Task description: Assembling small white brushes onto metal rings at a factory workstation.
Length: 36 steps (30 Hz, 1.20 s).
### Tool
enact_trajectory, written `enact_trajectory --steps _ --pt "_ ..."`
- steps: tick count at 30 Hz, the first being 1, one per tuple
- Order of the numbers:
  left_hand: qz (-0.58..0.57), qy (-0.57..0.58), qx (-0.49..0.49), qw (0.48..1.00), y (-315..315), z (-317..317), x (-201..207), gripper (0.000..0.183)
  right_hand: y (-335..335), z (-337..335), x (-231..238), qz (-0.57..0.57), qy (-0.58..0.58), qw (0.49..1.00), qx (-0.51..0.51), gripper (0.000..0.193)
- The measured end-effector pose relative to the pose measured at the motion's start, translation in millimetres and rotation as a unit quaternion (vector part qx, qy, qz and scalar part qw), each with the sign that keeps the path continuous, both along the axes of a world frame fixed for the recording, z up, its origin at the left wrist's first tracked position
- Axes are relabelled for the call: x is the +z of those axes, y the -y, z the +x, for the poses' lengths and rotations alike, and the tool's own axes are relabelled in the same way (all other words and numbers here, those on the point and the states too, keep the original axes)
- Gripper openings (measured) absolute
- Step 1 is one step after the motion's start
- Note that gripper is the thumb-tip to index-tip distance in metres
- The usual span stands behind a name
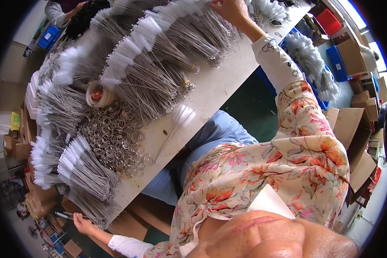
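At the lower left, my left hand (83,224) is closed around a thin wire brush (65,216) with a pale tip, held beyond the table edge. My right hand (231,9) reaches to the far end of the table. Its fingers are curled at the top edge of the picture, beside the heaped brushes, and what they pinch is hidden. Long bundles of wire brushes (137,73) with white bristles and looped wire ends cover much of the table (210,92). Another brush bundle (88,167) lies nearest my left hand.
Loose metal rings (112,135) are heaped beside a white round container (99,95) with something orange-red inside. A few single brushes (176,124) lie near the table's edge. More brushes (311,64) fill a blue crate at right, near cardboard boxes (352,133). Another person (58,13) is at the far left.
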<state>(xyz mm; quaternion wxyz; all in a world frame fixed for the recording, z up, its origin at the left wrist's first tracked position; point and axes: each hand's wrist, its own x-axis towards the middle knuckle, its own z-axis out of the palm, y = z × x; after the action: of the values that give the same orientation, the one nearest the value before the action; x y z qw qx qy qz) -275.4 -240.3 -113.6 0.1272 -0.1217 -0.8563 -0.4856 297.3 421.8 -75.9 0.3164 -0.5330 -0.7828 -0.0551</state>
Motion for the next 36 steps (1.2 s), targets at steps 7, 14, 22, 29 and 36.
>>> enact_trajectory --steps 7,14,22,29,36 --pt "0.087 -0.011 0.051 0.995 -43.2 84.6 67.8 0.027 -45.5 35.0 63.2 0.031 -0.500 0.859 0.108 0.019" --pt "0.111 0.023 0.060 0.992 -78.8 144.0 61.5 0.026 -92.0 113.6 13.7 -0.041 -0.223 0.973 -0.037 0.021" --pt "0.124 0.070 -0.001 0.990 -84.8 166.2 57.9 0.032 -77.0 123.4 13.2 -0.177 -0.200 0.963 -0.036 0.024" --pt "0.255 0.068 -0.139 0.955 -107.7 196.7 65.2 0.034 -82.9 83.2 60.5 -0.088 -0.463 0.809 0.351 0.021" --pt "0.197 0.046 -0.414 0.888 -263.5 314.8 61.9 0.029 151.8 -101.0 63.4 -0.364 -0.483 0.557 0.570 0.020"
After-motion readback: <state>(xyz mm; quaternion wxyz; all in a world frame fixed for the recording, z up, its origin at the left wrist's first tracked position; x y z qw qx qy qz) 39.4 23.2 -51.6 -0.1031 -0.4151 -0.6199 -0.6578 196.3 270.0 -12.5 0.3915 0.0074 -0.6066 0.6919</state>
